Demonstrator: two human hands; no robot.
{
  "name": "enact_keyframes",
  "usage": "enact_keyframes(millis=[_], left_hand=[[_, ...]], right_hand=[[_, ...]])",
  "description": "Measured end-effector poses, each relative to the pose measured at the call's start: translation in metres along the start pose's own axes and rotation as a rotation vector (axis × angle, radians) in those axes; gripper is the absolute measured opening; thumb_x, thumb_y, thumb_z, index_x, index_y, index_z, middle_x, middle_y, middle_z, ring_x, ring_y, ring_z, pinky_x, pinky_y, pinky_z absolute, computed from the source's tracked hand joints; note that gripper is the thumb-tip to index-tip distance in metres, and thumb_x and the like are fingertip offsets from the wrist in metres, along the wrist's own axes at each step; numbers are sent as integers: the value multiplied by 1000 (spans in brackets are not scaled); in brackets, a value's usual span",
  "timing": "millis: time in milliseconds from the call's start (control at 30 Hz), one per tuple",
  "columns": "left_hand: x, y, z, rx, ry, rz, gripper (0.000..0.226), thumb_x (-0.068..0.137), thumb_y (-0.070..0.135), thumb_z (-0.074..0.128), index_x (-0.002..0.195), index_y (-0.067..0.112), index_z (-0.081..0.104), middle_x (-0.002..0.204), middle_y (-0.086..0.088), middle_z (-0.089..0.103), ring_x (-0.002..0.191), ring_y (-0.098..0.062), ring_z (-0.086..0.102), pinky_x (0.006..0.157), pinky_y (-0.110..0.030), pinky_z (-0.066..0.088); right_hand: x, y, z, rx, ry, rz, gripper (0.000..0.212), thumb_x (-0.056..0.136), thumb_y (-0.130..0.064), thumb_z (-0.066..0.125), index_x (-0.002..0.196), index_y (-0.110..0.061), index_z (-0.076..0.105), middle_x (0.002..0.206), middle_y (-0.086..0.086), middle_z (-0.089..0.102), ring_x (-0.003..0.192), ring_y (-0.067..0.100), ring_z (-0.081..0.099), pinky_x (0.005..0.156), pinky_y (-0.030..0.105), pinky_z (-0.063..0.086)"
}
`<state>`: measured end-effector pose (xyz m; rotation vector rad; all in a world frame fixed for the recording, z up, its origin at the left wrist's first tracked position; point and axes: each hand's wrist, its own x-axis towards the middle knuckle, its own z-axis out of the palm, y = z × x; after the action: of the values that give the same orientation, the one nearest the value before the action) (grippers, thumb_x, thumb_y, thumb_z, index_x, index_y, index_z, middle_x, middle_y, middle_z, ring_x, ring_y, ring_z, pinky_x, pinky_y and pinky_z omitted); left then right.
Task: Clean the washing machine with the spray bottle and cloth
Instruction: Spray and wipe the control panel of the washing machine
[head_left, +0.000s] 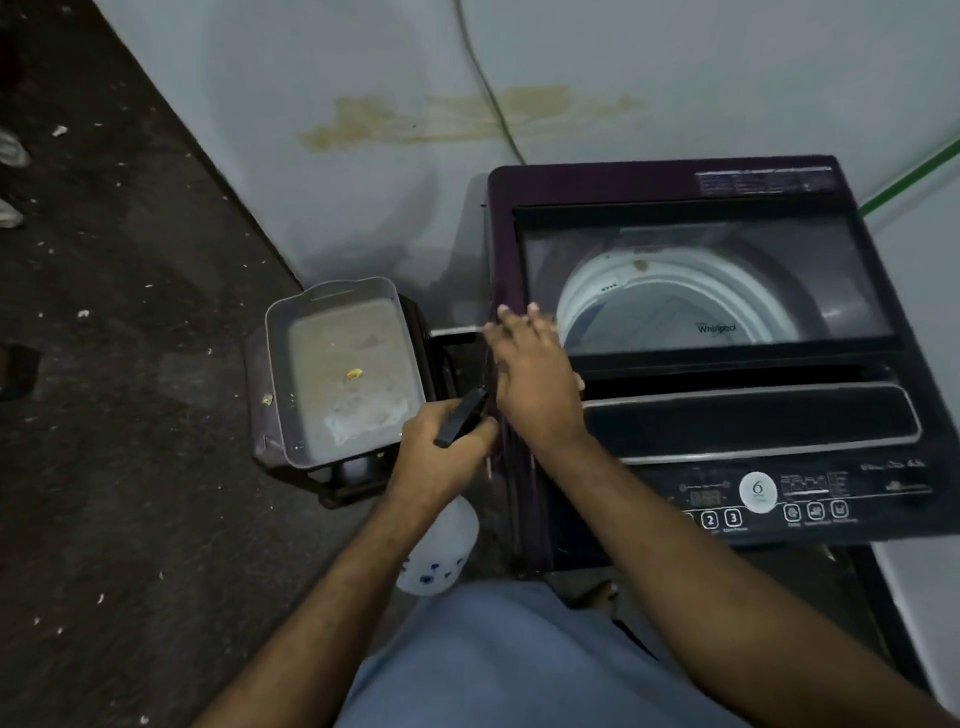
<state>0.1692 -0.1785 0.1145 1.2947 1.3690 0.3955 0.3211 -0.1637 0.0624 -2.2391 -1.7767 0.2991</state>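
Gripping the bottle (441, 545) with the left hand (441, 457). Pressing the right hand (535, 379), fingers spread flat, on the washer (727, 441) edge.

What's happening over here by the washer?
A person is cleaning a top-loading washing machine. Their left hand grips a white spray bottle by its black trigger head, held beside the machine's left side. Their right hand lies flat with straight fingers on the top left edge, near the closed glass lid. No cloth shows. A dirty grey tray sits on a low stand alongside.
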Motion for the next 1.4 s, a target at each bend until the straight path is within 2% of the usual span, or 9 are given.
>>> enact_keyframes(millis=[200, 300, 400, 567, 733, 867, 1067, 1233, 1400], left_hand=[[17, 3, -6, -6, -39, -1, 27, 95, 23, 71, 78, 2, 70, 75, -20, 71, 64, -21, 64, 61, -34, 49], [21, 16, 1, -12, -84, 25, 29, 97, 20, 69, 75, 2, 68, 65, -14, 68, 60, -18, 62, 53, -29, 47], [23, 31, 9, -28, -111, 26, 27, 97, 16, 69, 71, 9, 68, 61, -4, 66, 54, -14, 60, 46, -24, 44], [19, 52, 20, 14, -142, 77, 26, 96, 18, 68, 73, 7, 67, 60, -3, 64, 53, -16, 57, 51, -29, 43], [13, 63, 40, -12, -103, 65, 25, 94, 20, 68, 75, 5, 67, 62, -4, 66, 57, -20, 59, 56, -33, 43], [6, 76, 69, -49, -59, 61, 23, 92, 21, 69, 76, 5, 69, 63, -5, 67, 58, -20, 61, 54, -32, 45], [-3, 114, 156, -40, -86, 47, 21, 95, 21, 71, 85, 2, 69, 67, -7, 68, 61, -18, 62, 50, -30, 44], [-4, 142, 241, 5, -147, 33, 20, 96, 23, 71, 98, 3, 69, 68, -5, 69, 61, -17, 62, 51, -31, 46], [-10, 169, 314, 11, -223, 35, 24, 95, 23, 72, 105, 2, 67, 71, -8, 69, 65, -20, 62, 51, -32, 44]], right_hand=[[-96, -5, 11, -72, -23, -83, 56, 83, -12, 75, 137, -13, 61, 154, 4, 47, 146, 37, 37, 115, 54, 39], [-69, 0, 11, -61, 24, -9, 50, 88, -15, 72, 137, -14, 60, 155, 3, 46, 147, 36, 36, 116, 52, 39], [-25, 1, 2, -17, -21, 58, 54, 98, -22, 57, 151, -19, 46, 163, 5, 33, 154, 34, 21, 124, 49, 27], [29, 29, -18, -16, -61, 56, 65, 100, -21, 52, 160, -25, 28, 167, 5, 25, 155, 32, 13, 126, 49, 19], [13, 92, -31, -47, -22, -24, 73, 94, 4, 53, 156, -30, 37, 164, 1, 33, 152, 32, 25, 117, 51, 37], [-8, 140, -44, 40, 60, 83, 61, 98, 1, 47, 151, -31, 46, 161, -2, 39, 152, 32, 27, 118, 48, 35], [-21, 276, -92, 37, 128, 187, 73, 88, 14, 49, 148, -27, 52, 158, 1, 43, 148, 35, 31, 116, 50, 39], [-34, 376, -125, 43, 172, 213, 73, 84, 14, 48, 145, -26, 56, 156, 5, 46, 147, 37, 34, 117, 49, 38], [-41, 433, -144, 121, 117, 246, 58, 99, 3, 44, 147, -29, 54, 160, -2, 41, 150, 30, 29, 121, 43, 31]])
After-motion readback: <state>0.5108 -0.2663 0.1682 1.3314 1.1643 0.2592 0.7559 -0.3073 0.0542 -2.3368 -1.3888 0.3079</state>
